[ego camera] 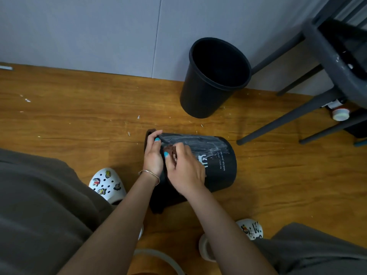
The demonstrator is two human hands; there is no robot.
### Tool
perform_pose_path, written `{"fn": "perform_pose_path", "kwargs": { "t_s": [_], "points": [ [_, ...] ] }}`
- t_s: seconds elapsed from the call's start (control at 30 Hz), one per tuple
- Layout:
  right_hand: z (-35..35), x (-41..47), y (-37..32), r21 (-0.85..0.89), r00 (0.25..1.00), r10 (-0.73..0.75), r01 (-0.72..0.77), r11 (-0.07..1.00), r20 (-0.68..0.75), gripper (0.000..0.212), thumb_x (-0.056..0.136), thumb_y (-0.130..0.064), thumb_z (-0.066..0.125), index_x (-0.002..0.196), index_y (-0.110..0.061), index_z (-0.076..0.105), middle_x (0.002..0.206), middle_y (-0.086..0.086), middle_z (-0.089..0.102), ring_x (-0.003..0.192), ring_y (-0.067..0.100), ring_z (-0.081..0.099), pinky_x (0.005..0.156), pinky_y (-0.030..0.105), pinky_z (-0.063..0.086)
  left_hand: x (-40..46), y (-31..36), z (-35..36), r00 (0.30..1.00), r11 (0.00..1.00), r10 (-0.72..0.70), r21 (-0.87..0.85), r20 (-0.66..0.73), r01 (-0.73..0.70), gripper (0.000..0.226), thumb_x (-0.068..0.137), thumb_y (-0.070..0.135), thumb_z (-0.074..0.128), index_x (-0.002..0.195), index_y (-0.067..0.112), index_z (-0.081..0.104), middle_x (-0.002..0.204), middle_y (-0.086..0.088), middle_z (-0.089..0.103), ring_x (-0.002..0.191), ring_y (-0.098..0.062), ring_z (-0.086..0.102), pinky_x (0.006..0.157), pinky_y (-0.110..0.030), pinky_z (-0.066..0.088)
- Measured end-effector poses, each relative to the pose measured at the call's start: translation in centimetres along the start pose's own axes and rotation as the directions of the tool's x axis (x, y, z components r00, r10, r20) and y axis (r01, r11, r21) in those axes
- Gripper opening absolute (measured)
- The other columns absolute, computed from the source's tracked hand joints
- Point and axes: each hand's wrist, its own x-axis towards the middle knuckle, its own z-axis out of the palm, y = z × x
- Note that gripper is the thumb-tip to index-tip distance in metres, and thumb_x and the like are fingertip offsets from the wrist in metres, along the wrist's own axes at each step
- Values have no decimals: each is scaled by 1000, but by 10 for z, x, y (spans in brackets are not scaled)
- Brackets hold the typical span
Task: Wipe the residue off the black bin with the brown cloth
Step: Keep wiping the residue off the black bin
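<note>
- Head view: black bin [216,171] on its side on wooden floor [79,116], white residue [198,143] streaked across top; could roll.
- Left hand [153,153] curled round bin's end, steadying; could slip.
- Right hand [184,167] bunching brown cloth [170,150] against bin; risks smearing.

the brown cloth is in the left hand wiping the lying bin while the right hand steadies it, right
Not quite: the hands are swapped. In the head view the right hand grips the brown cloth against the white-smeared side of the lying black bin, while the left hand steadies the bin at its end.
</note>
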Motion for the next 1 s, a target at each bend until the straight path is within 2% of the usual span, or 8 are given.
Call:
{"fn": "perform_pose_path", "kwargs": {
  "t_s": [0.13,0.23,0.37,0.6,0.8,0.9,0.97,1.0],
  "points": [
    [-1,32,-10,-38,999,45,-45,998,16,30,98,-44,40,119,-23,42,114,2,54,94,23,59,66,33,41,-10,-4,-1,1000,1000,21,-10,-11,-21,32,99,10,35,119,25,56,102,11,60,88,4,57,68,-5,43],
    [4,9,-10,-12,997,33,-33,999,-69,31,97,-45,42,120,-25,42,113,1,52,92,19,57,64,31,44,-8,-1,-1,1000,1000,24,14,-17,-24,34,101,10,32,124,24,53,101,14,57,78,14,57,65,-3,41],
    [17,-48,-1,34,995,84,-82,996,-54,37,93,-48,44,124,-31,37,115,-3,49,95,14,56,66,29,52,-1,1,1,999,999,-26,-30,-21,25,37,101,14,32,128,29,53,111,13,56,94,4,56,79,-13,45],
    [12,-11,-1,-18,994,66,-68,998,-82,30,95,-47,41,115,-25,41,107,1,53,86,21,60,64,36,53,-7,-3,-2,1000,994,12,112,-5,-11,38,101,16,30,131,30,48,93,11,55,76,-5,51,70,-16,44],
    [8,22,-11,-39,990,103,-107,994,-96,35,95,-48,43,122,-25,43,111,2,54,88,22,60,66,34,50,-14,-5,-4,1000,997,-8,76,22,6,38,101,16,32,133,31,46,113,10,56,94,0,54,73,-12,43],
    [19,-27,-2,15,984,112,-111,994,-138,37,90,-50,44,122,-30,40,109,-1,49,86,15,57,59,26,47,-13,-8,-6,1000,996,10,92,27,-12,40,102,19,31,136,37,43,133,6,50,106,-4,54,91,-21,44],
    [26,-61,3,86,987,123,-114,990,-108,40,87,-53,41,120,-31,38,111,-1,48,85,13,57,57,26,51,-8,-4,-4,1000,995,0,97,20,-2,43,102,19,32,140,37,39,136,13,46,105,11,52,95,-12,40],
    [27,-70,5,102,988,118,-107,989,-102,39,86,-53,40,119,-31,39,109,-1,49,83,14,58,55,28,53,-6,-2,-3,1000,994,-8,108,10,6,44,102,17,32,141,36,38,126,16,51,89,16,53,82,-3,41]
  ]
}}
